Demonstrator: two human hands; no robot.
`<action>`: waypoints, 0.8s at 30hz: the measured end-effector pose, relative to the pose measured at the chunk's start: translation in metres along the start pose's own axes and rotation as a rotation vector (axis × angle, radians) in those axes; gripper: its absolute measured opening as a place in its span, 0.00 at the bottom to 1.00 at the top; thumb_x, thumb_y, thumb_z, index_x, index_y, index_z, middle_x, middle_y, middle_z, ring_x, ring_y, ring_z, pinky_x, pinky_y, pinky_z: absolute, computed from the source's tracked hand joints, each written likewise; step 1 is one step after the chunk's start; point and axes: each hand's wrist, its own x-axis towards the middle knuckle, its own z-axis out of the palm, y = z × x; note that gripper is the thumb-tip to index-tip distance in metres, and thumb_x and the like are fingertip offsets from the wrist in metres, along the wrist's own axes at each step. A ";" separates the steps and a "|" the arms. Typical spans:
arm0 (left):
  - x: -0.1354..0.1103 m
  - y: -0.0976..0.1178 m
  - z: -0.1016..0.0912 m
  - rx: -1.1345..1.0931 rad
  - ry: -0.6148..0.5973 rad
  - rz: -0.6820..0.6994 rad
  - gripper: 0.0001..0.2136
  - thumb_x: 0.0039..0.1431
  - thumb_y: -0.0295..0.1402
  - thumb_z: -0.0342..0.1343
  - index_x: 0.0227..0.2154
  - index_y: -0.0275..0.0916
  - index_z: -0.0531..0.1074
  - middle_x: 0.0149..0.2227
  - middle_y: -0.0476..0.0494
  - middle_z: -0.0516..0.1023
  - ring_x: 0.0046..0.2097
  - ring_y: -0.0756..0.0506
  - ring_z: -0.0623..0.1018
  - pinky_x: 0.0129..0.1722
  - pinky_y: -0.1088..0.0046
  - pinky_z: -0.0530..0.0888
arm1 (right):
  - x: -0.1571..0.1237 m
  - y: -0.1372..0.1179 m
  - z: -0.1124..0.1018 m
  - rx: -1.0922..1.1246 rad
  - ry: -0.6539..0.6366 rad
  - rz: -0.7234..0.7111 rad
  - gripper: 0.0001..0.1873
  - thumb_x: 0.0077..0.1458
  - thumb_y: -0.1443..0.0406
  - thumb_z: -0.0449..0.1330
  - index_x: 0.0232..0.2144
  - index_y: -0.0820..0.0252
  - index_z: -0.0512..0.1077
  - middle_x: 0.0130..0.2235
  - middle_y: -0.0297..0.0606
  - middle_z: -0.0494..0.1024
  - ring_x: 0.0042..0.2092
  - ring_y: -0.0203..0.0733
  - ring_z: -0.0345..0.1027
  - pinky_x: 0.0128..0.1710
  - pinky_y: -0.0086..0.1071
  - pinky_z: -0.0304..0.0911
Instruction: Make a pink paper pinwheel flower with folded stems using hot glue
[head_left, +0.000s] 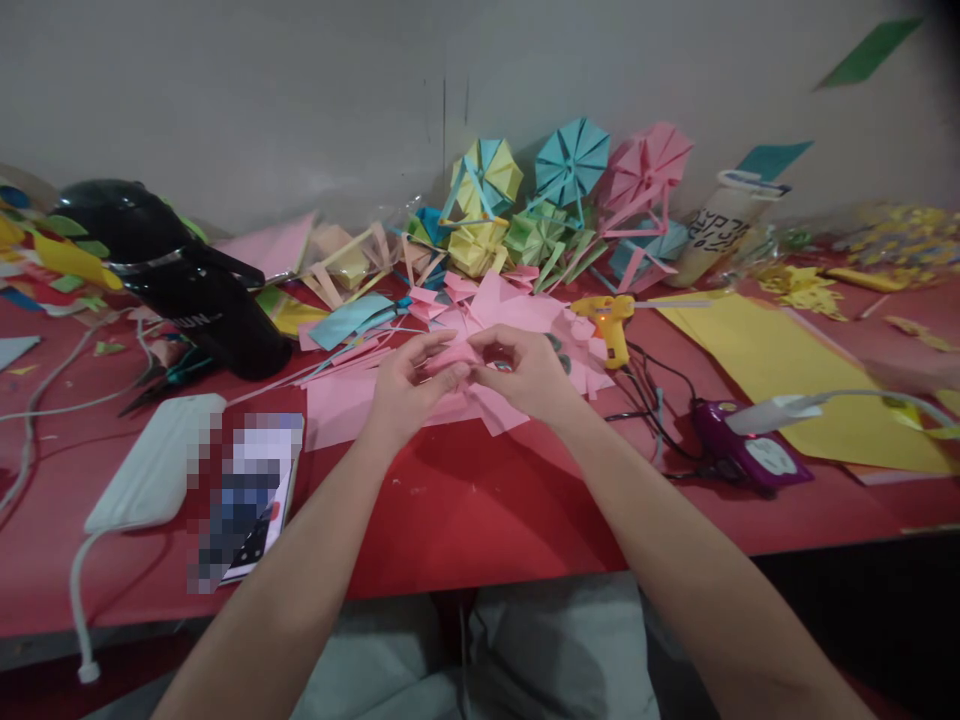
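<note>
Between my two hands, just above the pink sheets on the table, is a small folded piece of pink paper (455, 356). My left hand (411, 388) pinches it from the left with thumb and fingers. From the right, my right hand (525, 372) grips the same piece, its thumb and index finger close together. Most of the folds are hidden by my fingers. Pink paper sheets (337, 412) and cut pink pieces (499, 300) lie under and behind my hands. A yellow glue gun (616, 325) with a lit orange light lies right of them.
Folded paper wheels (572, 160) in several colours lean against the wall. A black bottle (202, 300), a white power bank (154, 465) and a phone (262, 490) are left. Yellow sheets (795, 380) and a purple power strip (750, 445) with cables lie right.
</note>
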 end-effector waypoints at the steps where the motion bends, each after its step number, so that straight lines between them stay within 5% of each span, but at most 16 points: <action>1: 0.000 0.000 -0.001 0.011 -0.008 0.011 0.14 0.47 0.36 0.70 0.39 0.41 0.80 0.42 0.43 0.83 0.46 0.43 0.80 0.48 0.67 0.76 | -0.001 -0.001 0.001 -0.029 -0.001 -0.024 0.12 0.50 0.59 0.69 0.34 0.58 0.75 0.34 0.36 0.80 0.36 0.39 0.72 0.39 0.37 0.69; 6: 0.001 -0.005 -0.004 -0.019 -0.002 0.033 0.09 0.51 0.37 0.69 0.35 0.43 0.81 0.37 0.45 0.82 0.39 0.45 0.79 0.42 0.67 0.77 | -0.002 -0.004 0.005 -0.016 0.015 -0.100 0.11 0.52 0.60 0.68 0.36 0.57 0.73 0.36 0.36 0.79 0.37 0.39 0.72 0.40 0.36 0.69; 24: -0.001 -0.002 0.003 -0.339 -0.005 -0.124 0.18 0.45 0.43 0.74 0.32 0.38 0.76 0.32 0.48 0.78 0.31 0.51 0.78 0.32 0.73 0.80 | 0.000 0.004 0.006 0.060 0.066 -0.062 0.21 0.48 0.50 0.72 0.37 0.58 0.76 0.35 0.37 0.80 0.36 0.39 0.72 0.40 0.37 0.70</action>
